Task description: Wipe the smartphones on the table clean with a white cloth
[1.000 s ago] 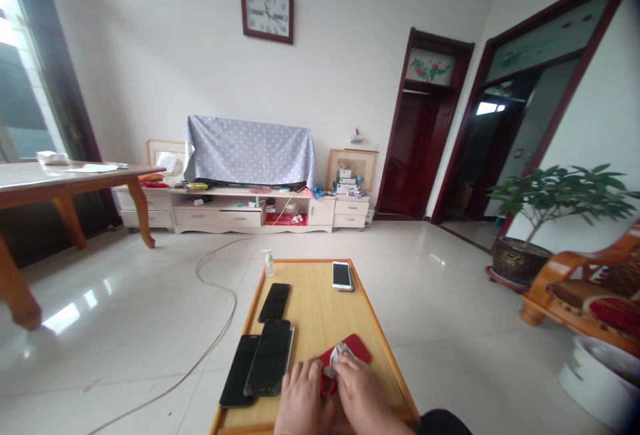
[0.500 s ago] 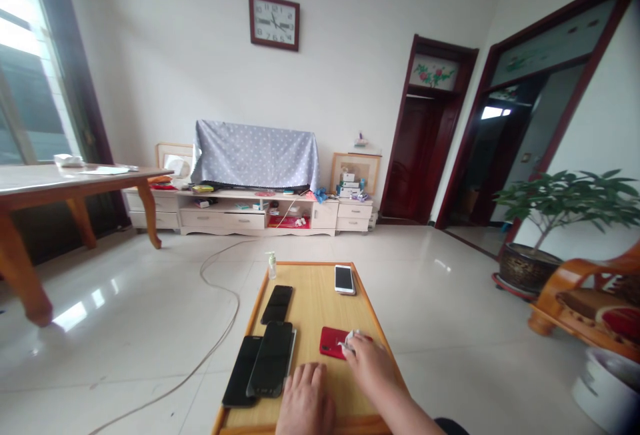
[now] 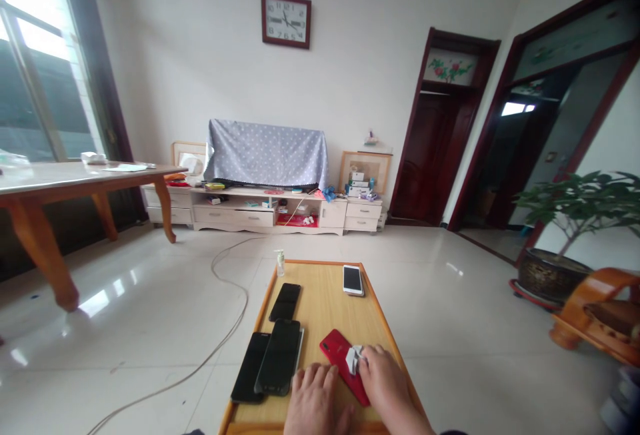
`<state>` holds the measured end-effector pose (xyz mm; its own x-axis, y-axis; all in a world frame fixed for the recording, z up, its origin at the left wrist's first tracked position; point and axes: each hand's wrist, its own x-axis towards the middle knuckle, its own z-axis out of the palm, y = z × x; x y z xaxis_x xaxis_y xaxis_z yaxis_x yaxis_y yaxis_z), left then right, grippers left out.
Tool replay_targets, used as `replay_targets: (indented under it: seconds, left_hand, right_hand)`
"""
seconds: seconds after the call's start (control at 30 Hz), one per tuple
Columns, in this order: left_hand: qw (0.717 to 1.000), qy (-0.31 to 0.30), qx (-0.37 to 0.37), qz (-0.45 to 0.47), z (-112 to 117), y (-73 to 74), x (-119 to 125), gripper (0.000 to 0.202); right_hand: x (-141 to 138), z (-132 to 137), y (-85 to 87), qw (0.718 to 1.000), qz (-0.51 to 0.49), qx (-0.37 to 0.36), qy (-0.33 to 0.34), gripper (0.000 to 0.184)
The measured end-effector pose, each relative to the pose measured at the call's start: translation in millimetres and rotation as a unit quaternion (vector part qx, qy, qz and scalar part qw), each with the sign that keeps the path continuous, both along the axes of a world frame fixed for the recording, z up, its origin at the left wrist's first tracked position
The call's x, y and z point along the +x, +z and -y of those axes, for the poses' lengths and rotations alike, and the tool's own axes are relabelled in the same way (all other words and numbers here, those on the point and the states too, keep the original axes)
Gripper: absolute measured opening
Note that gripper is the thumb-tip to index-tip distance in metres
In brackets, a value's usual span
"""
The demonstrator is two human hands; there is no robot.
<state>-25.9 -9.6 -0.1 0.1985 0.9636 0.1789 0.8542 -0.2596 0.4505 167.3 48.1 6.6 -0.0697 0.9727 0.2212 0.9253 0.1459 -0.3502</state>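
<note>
A red phone [image 3: 339,356] lies on the low wooden table [image 3: 325,308] near its front edge. My right hand [image 3: 386,381] is closed on a small white wipe [image 3: 353,357] and presses it onto the phone's upper surface. Beside it, my left hand [image 3: 314,400] lies flat on the table with the fingers stretched out, touching the phone's left edge.
Three dark phones [image 3: 274,363] lie along the table's left side and a white phone [image 3: 353,279] at the far right. A small pump bottle [image 3: 281,263] stands at the far left corner. A cable [image 3: 220,328] runs over the tiled floor on the left.
The red phone has turned to lie slanted and closer to me. My right hand drew back with the wipe, and my left hand came up against the phone. The view shifted left.
</note>
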Motion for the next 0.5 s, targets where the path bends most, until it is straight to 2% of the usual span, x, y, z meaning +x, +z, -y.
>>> replay_targets:
  seconds: [0.2, 0.4, 0.5]
  left_hand:
    - [0.999, 0.016, 0.022, -0.021, -2, -3.6, 1, 0.084]
    - [0.999, 0.017, -0.003, -0.034, -6, -8.2, 1, 0.068]
    - [0.999, -0.004, 0.003, -0.037, -9, -9.3, -1, 0.062]
  right_hand:
    - [-14, 15, -13.5, 0.983, -0.174, -0.046, 0.041, 0.015]
    - [2, 10, -6.3, 0.961, -0.277, 0.011, 0.008, 0.012]
    - [0, 13, 0.3, 0.952, -0.303, 0.025, 0.032, 0.016]
